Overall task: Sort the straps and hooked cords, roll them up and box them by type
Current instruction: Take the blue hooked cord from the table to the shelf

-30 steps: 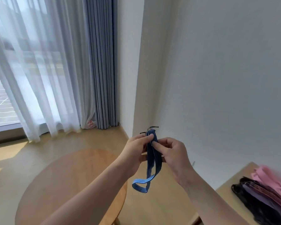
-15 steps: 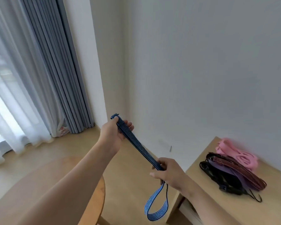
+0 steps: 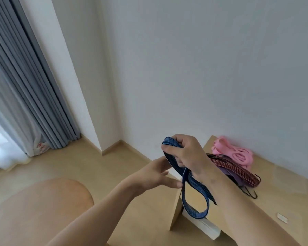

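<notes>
- Head view: the right hand [image 3: 186,154], just right of centre, has its fingers curled round a blue striped strap [image 3: 188,181], gripping the folded upper end of it.
- From that grip the strap hangs toward 5 o'clock in a long loop whose bottom bend lies in front of the near corner of a light wooden table [image 3: 281,206].
- The left hand [image 3: 157,173] sits at about 8 o'clock from the right hand, fingers straight and spread; its fingertips are at the strap's left edge, and it clasps nothing.
- On the table, at 3 o'clock from the right hand, lies a pile: pink straps [image 3: 233,153] farthest back by the wall, a dark red striped cord [image 3: 238,173] in front of them, purple straps [image 3: 237,179] under that, and black hooks [image 3: 252,192] poking out toward 5 o'clock.
- A small white tag [image 3: 282,218] lies on the table near the right edge.
- A round wooden table [image 3: 34,210] fills the 7 o'clock corner.
- Grey curtains [image 3: 25,86] hang at 9 o'clock, with a white sheer at the far left edge.
</notes>
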Demonstrator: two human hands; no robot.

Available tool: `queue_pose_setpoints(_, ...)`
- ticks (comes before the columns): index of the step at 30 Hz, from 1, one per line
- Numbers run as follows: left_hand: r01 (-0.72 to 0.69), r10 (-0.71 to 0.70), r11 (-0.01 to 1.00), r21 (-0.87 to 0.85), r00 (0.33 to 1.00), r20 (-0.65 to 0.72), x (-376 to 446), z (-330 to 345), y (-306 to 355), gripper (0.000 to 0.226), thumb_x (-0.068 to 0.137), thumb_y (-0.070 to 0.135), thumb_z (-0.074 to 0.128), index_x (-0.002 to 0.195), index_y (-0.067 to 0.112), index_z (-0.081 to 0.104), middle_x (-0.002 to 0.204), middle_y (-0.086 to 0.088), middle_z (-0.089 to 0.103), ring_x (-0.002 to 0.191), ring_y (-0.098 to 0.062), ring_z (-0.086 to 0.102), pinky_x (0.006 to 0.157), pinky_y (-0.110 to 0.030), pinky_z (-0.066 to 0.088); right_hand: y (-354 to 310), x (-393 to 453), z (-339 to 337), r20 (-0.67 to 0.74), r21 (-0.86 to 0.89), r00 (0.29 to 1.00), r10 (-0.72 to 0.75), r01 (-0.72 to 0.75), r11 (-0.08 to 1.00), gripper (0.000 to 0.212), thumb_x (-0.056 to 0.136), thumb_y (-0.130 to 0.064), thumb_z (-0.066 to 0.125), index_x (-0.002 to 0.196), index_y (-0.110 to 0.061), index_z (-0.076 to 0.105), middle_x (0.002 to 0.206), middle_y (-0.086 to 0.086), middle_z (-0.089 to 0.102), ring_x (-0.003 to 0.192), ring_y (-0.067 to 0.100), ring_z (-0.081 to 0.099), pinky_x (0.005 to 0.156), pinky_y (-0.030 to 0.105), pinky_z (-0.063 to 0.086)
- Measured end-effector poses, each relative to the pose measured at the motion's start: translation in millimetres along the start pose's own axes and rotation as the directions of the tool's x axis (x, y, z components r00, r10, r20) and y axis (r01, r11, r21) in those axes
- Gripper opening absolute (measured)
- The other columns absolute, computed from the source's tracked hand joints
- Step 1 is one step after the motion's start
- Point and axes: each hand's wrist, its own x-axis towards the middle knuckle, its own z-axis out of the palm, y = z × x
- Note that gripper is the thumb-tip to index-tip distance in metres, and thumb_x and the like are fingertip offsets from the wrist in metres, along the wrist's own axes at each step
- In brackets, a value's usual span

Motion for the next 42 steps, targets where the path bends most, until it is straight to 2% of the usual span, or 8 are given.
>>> queue_pose_setpoints(5, -0.036, 0.033, 0.993, -0.115, 0.999, -0.027, 34, 26, 10, 0.057, 0.088, 0.031, 0.074, 0.141, 0.026, 0.055, 0.14, 0.005, 0.064, 0.135, -0.015, 0.055, 0.119, -0.048, 0.035, -5, -7, -49, -0.103, 0.132, 0.994, 0.048, -0.034, 0.991, 0.022, 0.093, -0.016, 0.07, 0.083, -0.003, 0.055, 0.057, 0.0, 0.027, 0.046, 0.014, 0.021, 0.044, 0.028, 0.019)
queue_pose_setpoints(10, -0.055, 0.058, 0.998, -0.029, 0.994, 0.098, 67, 49, 31, 0.059, 0.081, 0.033, 0.075, 0.134, 0.021, 0.052, 0.104, 0.03, 0.067, 0.096, 0.01, 0.062, 0.084, -0.009, 0.046, 9, -26, -83, -0.204, 0.15, 0.976, 0.072, -0.041, 0.988, 0.02, 0.093, -0.013, 0.069, 0.079, -0.009, 0.055, 0.053, -0.003, 0.029, 0.043, 0.012, 0.023, 0.042, 0.024, 0.02)
queue_pose_setpoints(16, -0.048, 0.055, 0.998, -0.031, 0.954, 0.295, 108, 96, 37, 0.041, 0.084, 0.004, 0.078, 0.119, 0.02, 0.063, 0.105, 0.0, 0.074, 0.104, -0.016, 0.069, 0.087, -0.025, 0.053, 33, -42, -118, -0.506, 0.126, 0.862, 0.023, 0.048, 0.991, 0.033, 0.088, -0.025, 0.077, 0.078, -0.001, 0.057, 0.052, -0.008, 0.038, 0.042, 0.008, 0.036, 0.048, 0.028, 0.039)
queue_pose_setpoints(20, 0.052, -0.04, 0.998, -0.038, 0.964, 0.264, 132, 134, 29, 0.008, 0.088, 0.002, 0.069, 0.092, 0.008, 0.065, 0.081, -0.012, 0.067, 0.078, -0.025, 0.065, 0.084, -0.041, 0.056, 50, -52, -148, -0.616, 0.236, 0.782, 0.093, 0.07, 0.969, 0.049, 0.084, -0.031, 0.08, 0.084, 0.012, 0.056, 0.057, 0.006, 0.034, 0.042, 0.014, 0.033, 0.044, 0.024, 0.033)
queue_pose_setpoints(25, 0.159, -0.144, 0.986, -0.054, 0.963, 0.227, 165, 143, 20, 0.019, 0.084, 0.009, 0.066, 0.102, 0.002, 0.066, 0.091, -0.01, 0.07, 0.084, -0.02, 0.067, 0.079, -0.035, 0.057, 87, -66, -199, -0.679, 0.157, 0.719, 0.148, -0.055, 0.986, 0.041, 0.087, -0.03, 0.077, 0.077, 0.006, 0.063, 0.066, 0.019, 0.063, 0.056, 0.025, 0.059, 0.053, 0.029, 0.051)
queue_pose_setpoints(29, 0.148, -0.194, 0.966, 0.213, 0.958, 0.211, 197, 123, 9, 0.008, 0.088, 0.012, 0.069, 0.091, 0.01, 0.062, 0.074, -0.009, 0.065, 0.069, -0.023, 0.064, 0.079, -0.039, 0.054, 125, -70, -233, -0.617, 0.22, 0.733, 0.286, -0.187, 0.957, 0.024, 0.085, -0.022, 0.079, 0.086, -0.001, 0.067, 0.082, 0.024, 0.071, 0.07, 0.031, 0.071, 0.065, 0.043, 0.061)
queue_pose_setpoints(34, 0.197, -0.288, 0.894, 0.404, 0.941, 0.178, 227, 105, 1, 0.03, 0.082, 0.01, 0.078, 0.108, 0.017, 0.065, 0.085, -0.02, 0.067, 0.066, -0.02, 0.06, 0.067, -0.03, 0.056, 159, -67, -256, -0.531, 0.241, 0.767, 0.36, -0.271, 0.932, 0.02, 0.09, -0.008, 0.073, 0.11, -0.01, 0.072, 0.079, 0.019, 0.068, 0.067, 0.018, 0.068, 0.055, 0.03, 0.056)
queue_pose_setpoints(42, 0.029, 0.045, 0.809, 0.587, 0.993, -0.112, 296, 107, 12, 0.026, 0.079, 0.016, 0.08, 0.101, 0.028, 0.071, 0.091, 0.006, 0.075, 0.084, -0.011, 0.069, 0.078, -0.02, 0.054, 181, -40, -274, -0.714, 0.38, 0.596, 0.368, -0.111, 0.918, 0.012, 0.092, 0.001, 0.067, 0.096, -0.007, 0.074, 0.077, 0.002, 0.074, 0.066, 0.012, 0.07, 0.059, 0.016, 0.054)
